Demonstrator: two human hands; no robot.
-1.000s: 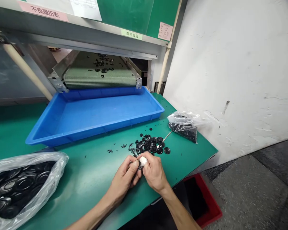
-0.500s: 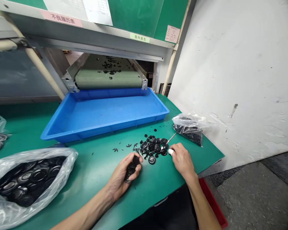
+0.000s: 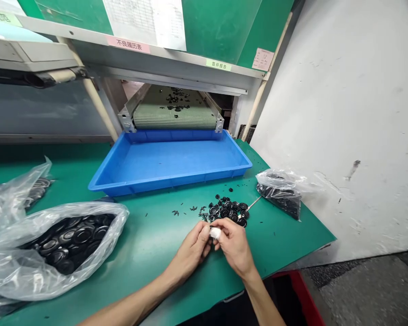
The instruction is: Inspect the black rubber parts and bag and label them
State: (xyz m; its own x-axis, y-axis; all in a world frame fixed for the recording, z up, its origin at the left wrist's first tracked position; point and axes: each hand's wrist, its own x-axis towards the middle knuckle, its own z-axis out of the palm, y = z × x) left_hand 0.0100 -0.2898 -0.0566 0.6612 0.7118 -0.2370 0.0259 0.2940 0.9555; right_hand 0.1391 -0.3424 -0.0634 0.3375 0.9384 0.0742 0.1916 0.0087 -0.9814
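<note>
- Left hand (image 3: 190, 253) and right hand (image 3: 233, 246) are pressed together, fingers curled in; can't tell what they're pinching, it's hidden
- White-wrapped fingertip (image 3: 215, 233) on the right hand sits right at the grip
- Pile of black round parts (image 3: 227, 209) lies just past the grip
- Plastic bag of black discs (image 3: 64, 244) lies off left, blue tray (image 3: 170, 181) straight ahead

Bright blue plastic tray (image 3: 170, 164), green bench top (image 3: 163, 267), black round parts (image 3: 226, 209), a white finger wrap (image 3: 215, 233), and a grey-green ribbed conveyor belt (image 3: 175, 117) with fine stripes
</note>
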